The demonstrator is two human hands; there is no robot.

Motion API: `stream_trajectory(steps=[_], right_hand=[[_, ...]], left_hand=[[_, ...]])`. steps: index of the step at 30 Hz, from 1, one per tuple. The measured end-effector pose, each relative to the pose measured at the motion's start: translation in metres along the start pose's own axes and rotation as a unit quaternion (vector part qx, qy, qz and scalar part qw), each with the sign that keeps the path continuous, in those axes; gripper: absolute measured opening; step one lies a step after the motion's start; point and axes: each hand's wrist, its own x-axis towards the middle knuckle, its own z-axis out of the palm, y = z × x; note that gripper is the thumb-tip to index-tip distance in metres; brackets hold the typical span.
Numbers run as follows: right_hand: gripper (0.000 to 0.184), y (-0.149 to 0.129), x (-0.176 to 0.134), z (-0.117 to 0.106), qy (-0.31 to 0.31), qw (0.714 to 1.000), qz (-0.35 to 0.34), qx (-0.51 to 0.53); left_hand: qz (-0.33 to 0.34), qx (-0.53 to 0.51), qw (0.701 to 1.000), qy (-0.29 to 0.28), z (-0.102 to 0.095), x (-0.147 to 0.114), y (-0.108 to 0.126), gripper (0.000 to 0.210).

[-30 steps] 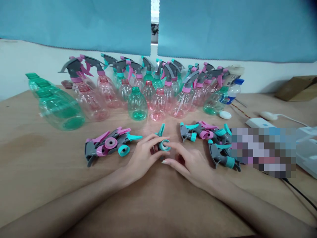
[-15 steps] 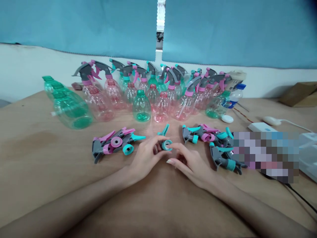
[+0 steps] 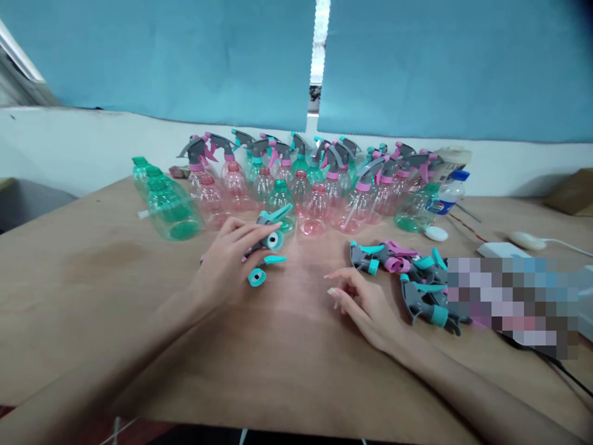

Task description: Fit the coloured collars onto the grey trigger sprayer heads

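In my left hand (image 3: 231, 253) is a grey and turquoise trigger spray head (image 3: 274, 240), gripped with its round collar facing right. Just beneath the hand lies another spray head with a turquoise collar (image 3: 257, 277); the hand covers most of the pile around it. My right hand (image 3: 364, 303) hovers over the table to the right with fingers apart and nothing in them. Beside it on the right is a heap of grey spray heads with turquoise and pink parts (image 3: 419, 300). A green bottle without a head (image 3: 280, 198) stands behind the left hand.
Rows of pink and green bottles (image 3: 315, 213), several with spray heads on, stand along the back. Green bottles (image 3: 173, 213) group at the left. A bottle with a blue cap (image 3: 447, 194), a white lid (image 3: 436, 233) and a white mouse-shaped item (image 3: 528, 240) are at the right.
My left hand has moved left with the spray head, from the middle to over the left pile. My right hand has come away from the collar. The view has shifted left.
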Motion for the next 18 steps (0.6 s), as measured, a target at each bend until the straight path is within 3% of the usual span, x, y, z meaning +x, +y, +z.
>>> stream_trajectory(steps=[4, 7, 12, 18], right_hand=[[0.023, -0.001, 0.002, 0.001, -0.021, 0.999, 0.002, -0.024], [0.026, 0.001, 0.004, 0.002, -0.036, 0.998, 0.000, -0.046], [0.031, 0.001, 0.005, 0.002, -0.040, 0.997, -0.021, -0.065], [0.038, 0.002, 0.006, 0.003, -0.023, 0.994, -0.049, -0.100]], left_hand=[[0.002, 0.103, 0.991, -0.082, -0.011, -0.017, -0.032, 0.044], [-0.008, 0.135, 0.972, -0.194, -0.006, -0.032, -0.044, 0.043], [-0.014, 0.082, 0.976, -0.203, -0.007, -0.035, -0.041, 0.047], [0.001, 0.007, 0.982, -0.191, -0.006, -0.013, -0.012, 0.034]])
